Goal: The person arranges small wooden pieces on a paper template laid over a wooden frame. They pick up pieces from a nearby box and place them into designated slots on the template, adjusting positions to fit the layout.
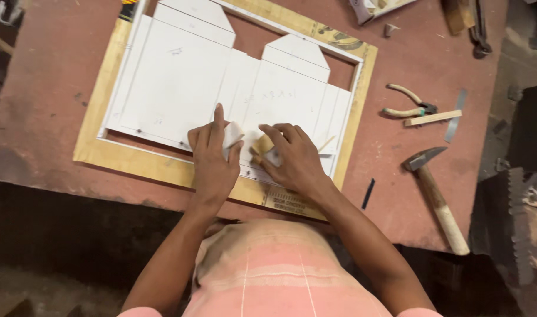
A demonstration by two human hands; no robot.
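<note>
The left hand (212,158) is lying palm down with fingers stretched loosely forward, pressing a small white piece (232,135) onto the white die-board sheet (180,82); the right hand (295,158) is curling its fingers around a small wooden block (261,145), pinching it against the sheet's lower edge; the sheet is sitting inside a yellowish wooden frame (98,126) on the reddish workbench (51,70); pliers (409,101), a wooden stick (433,118) and a hammer (436,191) are lying well apart to the right.

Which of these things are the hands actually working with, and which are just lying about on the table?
In use:
left hand
right hand
white template
wood block
board

Lying about:
hammer
pliers
wood strip
metal strip
</note>
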